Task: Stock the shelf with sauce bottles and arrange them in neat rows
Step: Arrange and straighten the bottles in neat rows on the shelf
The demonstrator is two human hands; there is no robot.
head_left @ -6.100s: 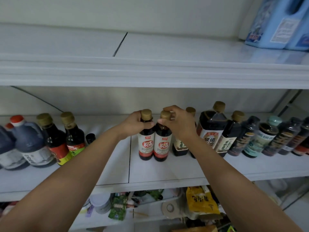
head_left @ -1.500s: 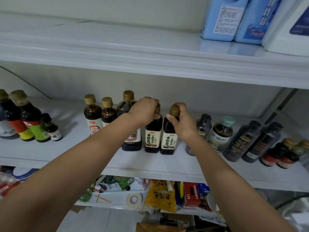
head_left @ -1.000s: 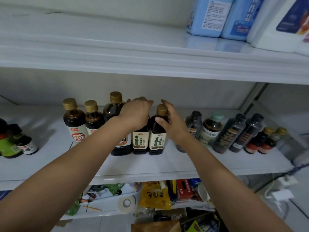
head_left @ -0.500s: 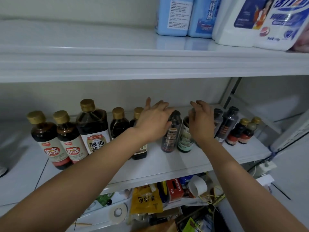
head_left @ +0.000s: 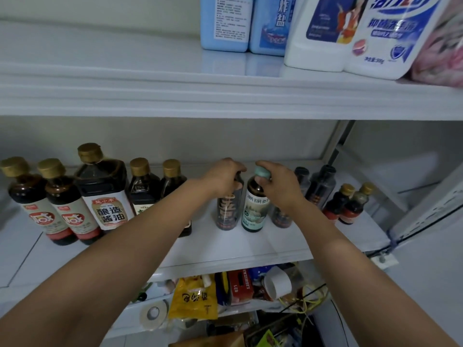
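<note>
On the white middle shelf point(head_left: 238, 249) stands a row of sauce bottles. My left hand point(head_left: 223, 176) is closed over the top of a dark black-labelled bottle point(head_left: 227, 211). Right beside it, my right hand point(head_left: 278, 184) grips the neck and teal cap of a green-labelled bottle point(head_left: 254, 209). Both bottles stand upright on the shelf, close together. Left of them are two brown-capped bottles point(head_left: 145, 186), a large soy sauce jug point(head_left: 105, 194) and two red-labelled bottles point(head_left: 57, 209). Dark bottles point(head_left: 322, 186) and two small gold-capped ones point(head_left: 348, 204) stand to the right.
The upper shelf point(head_left: 225, 96) holds blue containers point(head_left: 225, 21) and white detergent bags point(head_left: 363, 33). Below, a cluttered shelf carries a yellow packet point(head_left: 193, 299), a tape roll point(head_left: 154, 313) and a red box point(head_left: 241, 284). A metal upright point(head_left: 335, 144) bounds the shelf on the right.
My hands have let go of the two brown-capped bottles and moved right. They were open half a second ago and now close on the dark bottle and the teal-capped bottle. The view shifted right.
</note>
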